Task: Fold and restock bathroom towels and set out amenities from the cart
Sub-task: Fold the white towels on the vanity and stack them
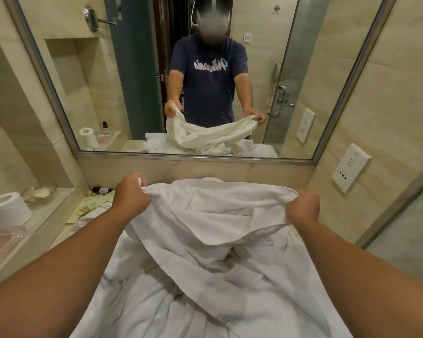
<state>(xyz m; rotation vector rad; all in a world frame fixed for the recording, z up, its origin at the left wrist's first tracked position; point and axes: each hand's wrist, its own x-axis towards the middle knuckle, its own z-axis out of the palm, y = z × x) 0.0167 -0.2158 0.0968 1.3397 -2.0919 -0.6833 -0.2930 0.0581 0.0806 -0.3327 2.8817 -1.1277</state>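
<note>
A large white towel (215, 215) is stretched between both hands above the bathroom counter. My left hand (131, 196) grips its far left corner and my right hand (303, 207) grips its far right edge. The towel's middle sags and its near part drapes down toward me. Under it lies a rumpled heap of more white towels (181, 301) that covers most of the counter. The mirror (137, 76) ahead reflects the person holding the towel.
On the left ledge stand a toilet paper roll (9, 208), a glass dish (38, 192) and a clear tray (3, 242). A small dark bottle (100, 190) and a printed packet (83, 211) lie by the left wall. A wall socket (351, 168) is at right.
</note>
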